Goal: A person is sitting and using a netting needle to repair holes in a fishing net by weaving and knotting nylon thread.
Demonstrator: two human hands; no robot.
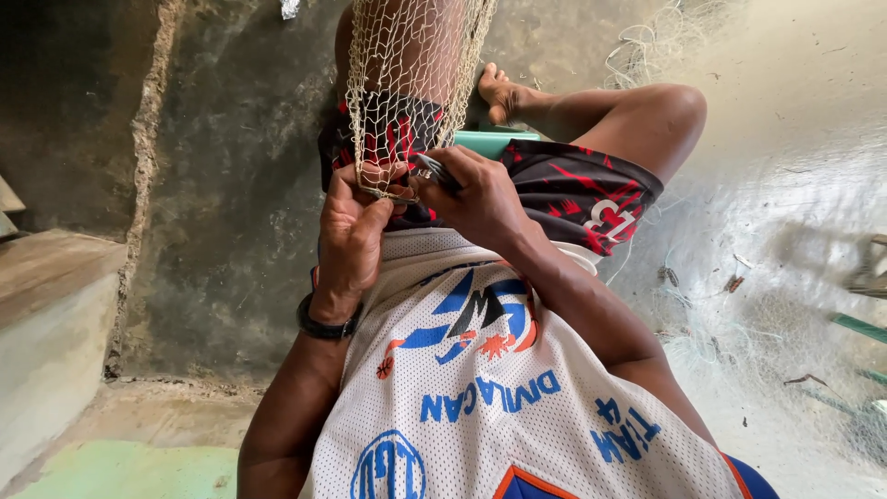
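Two hands work on a fishing net.

The big pale fishing net [411,83] hangs down over the person's knee, and more net lies in a heap on the grey floor [795,185]. The left hand [351,240] pinches the net's bottom edge tight, fingers closed on the cord. The right hand [476,199] is closed around a thin dark netting tool [434,169], and its tip sits right at that edge. I think it goes best if the left hand keeps the net pulled flat, so each small hole stays open and even.
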